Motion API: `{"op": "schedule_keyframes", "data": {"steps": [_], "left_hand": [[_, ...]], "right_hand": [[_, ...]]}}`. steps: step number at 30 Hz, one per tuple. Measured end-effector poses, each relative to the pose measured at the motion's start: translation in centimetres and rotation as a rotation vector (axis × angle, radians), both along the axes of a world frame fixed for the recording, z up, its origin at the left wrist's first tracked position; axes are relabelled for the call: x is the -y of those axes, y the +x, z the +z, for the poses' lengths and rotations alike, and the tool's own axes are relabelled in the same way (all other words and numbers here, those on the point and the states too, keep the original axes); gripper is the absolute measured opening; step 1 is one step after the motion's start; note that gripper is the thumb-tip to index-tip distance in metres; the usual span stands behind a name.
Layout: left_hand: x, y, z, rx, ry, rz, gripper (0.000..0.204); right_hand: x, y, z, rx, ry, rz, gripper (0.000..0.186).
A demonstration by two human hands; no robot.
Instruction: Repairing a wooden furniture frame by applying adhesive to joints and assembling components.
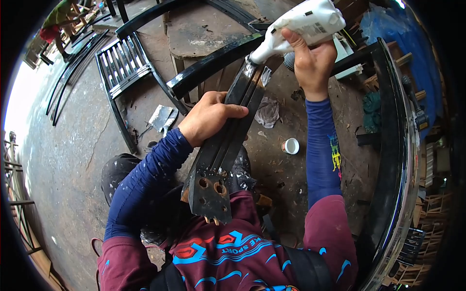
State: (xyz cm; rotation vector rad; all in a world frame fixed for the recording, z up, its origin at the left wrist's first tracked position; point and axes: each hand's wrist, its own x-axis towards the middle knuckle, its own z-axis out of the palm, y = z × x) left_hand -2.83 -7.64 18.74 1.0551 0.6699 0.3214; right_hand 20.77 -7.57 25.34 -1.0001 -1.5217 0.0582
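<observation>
My left hand (208, 117) is closed around a long black grooved wooden piece (213, 150) that slants up and away from my lap. Its near end has several round holes and short wooden pegs sticking out. A white plastic glue bottle (313, 19) is gripped in my right hand (314, 60), thumb along its side. The bottle is tilted down to the left, its nozzle touching or just over the far end of the wood. White glue (249, 71) lies on that end, around the nozzle tip.
A curved black frame (213, 58) crosses ahead, near a slatted black chair part (124, 60). On the floor lie a scraper (163, 118), a crumpled cloth (267, 112) and a small white cup (291, 146). A glossy black rim (388, 169) curves along my right. Another person (58, 22) stands far left.
</observation>
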Motion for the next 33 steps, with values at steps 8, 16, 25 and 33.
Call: {"op": "schedule_keyframes", "data": {"steps": [8, 16, 25, 33], "left_hand": [[0.3, 0.0, 0.0, 0.022, -0.080, 0.007, 0.029], [0.9, 0.5, 0.6, -0.004, -0.045, -0.030, 0.029], [0.8, 1.4, -0.9, 0.020, 0.065, -0.045, 0.033], [0.5, 0.4, 0.1, 0.013, -0.076, -0.033, 0.030]], "right_hand": [[1.9, 1.6, 0.1, -0.165, -0.009, 0.104, 0.028], [3.2, 2.2, -1.0, -0.232, -0.008, 0.028, 0.030], [4.1, -0.6, -0.1, -0.081, -0.046, -0.078, 0.029], [3.2, 1.3, 2.0, 0.017, 0.063, -0.039, 0.028]]}}
